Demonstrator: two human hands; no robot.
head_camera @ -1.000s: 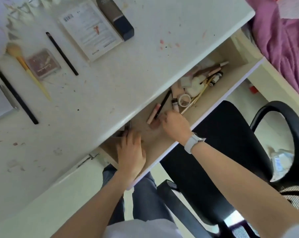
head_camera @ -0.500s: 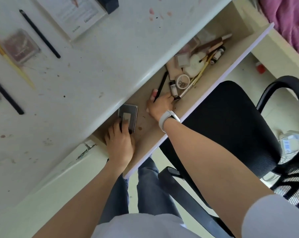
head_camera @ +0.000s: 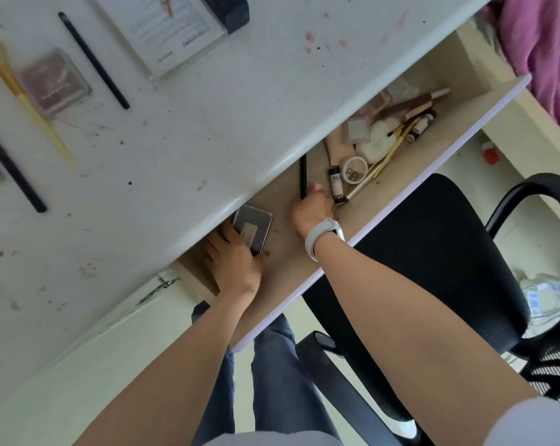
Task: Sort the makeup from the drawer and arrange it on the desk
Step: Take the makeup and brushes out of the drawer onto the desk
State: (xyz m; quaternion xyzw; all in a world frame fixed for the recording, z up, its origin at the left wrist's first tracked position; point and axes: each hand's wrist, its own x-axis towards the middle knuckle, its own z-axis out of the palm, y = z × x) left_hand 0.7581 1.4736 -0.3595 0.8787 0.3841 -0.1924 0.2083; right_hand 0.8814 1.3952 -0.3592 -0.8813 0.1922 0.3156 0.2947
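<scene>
Dark flat compact in the drawer, under the desk edge: light, rigid, slick-lidded, probably best pinched by its edges. Left hand curls over its near end. Right hand closes round the base of a thin black pencil, which should lift easily; loose makeup lies just beyond. Since half a second ago, the right fingers have tightened on the pencil.

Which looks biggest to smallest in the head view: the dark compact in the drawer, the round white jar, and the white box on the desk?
1. White box, though cut off by the frame edge.
2. Dark compact, partly under the left hand.
3. Round jar.
</scene>
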